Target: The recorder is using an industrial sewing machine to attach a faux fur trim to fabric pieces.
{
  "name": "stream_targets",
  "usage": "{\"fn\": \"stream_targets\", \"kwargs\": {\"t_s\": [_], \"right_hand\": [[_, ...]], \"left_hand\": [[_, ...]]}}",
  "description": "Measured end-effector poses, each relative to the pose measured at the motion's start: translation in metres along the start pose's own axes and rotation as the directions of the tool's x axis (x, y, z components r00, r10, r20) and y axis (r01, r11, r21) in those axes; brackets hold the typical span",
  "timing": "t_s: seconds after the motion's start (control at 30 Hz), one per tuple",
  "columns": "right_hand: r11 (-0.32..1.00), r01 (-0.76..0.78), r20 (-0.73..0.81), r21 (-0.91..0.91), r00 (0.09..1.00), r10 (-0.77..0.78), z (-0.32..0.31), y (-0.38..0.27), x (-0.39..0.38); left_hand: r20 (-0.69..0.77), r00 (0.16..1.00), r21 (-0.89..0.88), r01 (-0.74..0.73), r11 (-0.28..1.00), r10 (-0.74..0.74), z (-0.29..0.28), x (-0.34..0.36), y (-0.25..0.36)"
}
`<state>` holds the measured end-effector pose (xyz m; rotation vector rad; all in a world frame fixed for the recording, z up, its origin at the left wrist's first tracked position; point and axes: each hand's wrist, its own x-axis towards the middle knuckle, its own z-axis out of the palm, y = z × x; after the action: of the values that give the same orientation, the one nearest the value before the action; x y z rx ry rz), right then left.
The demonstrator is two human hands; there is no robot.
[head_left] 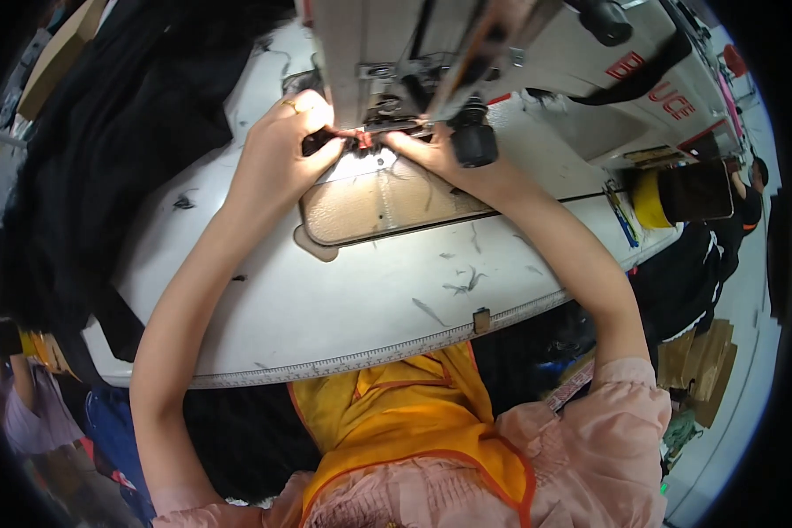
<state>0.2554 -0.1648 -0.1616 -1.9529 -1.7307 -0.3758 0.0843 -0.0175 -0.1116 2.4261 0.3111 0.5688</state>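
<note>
In the head view my left hand (286,145) is at the left of the sewing machine's needle area (387,106), its fingers curled onto a small dark piece with red on it (363,139) under the lamp's glare. My right hand (436,150) comes in from the right, thumb pointing at that piece and partly behind the machine head (343,44); its other fingertips are hidden, so I cannot make out what it holds. Both hands rest at a tan plate (378,211) set on the white tabletop (352,308).
Black cloth (123,88) covers the table's left side. A dark motor knob (475,136) juts beside my right hand. A yellow-black container (678,194) stands at the right edge, near small tools (623,216). Another person (26,396) is at the lower left, another (752,189) at far right.
</note>
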Motion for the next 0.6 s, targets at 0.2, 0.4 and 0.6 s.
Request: {"fn": "stream_targets", "kwargs": {"t_s": [0.2,0.4,0.6], "right_hand": [[0.864,-0.414,0.186,0.285,0.908,0.374,-0.024,-0.021,0.011],[0.992,0.082,0.008,-0.099,0.997,-0.082,-0.005,0.007,0.001],[0.917,-0.395,0.180,0.045,0.906,0.382,0.007,0.050,-0.021]], "left_hand": [[-0.068,0.982,-0.034,-0.176,0.984,0.174,0.006,0.000,-0.012],[-0.015,0.983,0.238,-0.176,0.955,0.185,-0.009,-0.009,-0.008],[-0.574,0.807,0.587,0.290,0.756,0.136,-0.112,-0.099,-0.016]]}}
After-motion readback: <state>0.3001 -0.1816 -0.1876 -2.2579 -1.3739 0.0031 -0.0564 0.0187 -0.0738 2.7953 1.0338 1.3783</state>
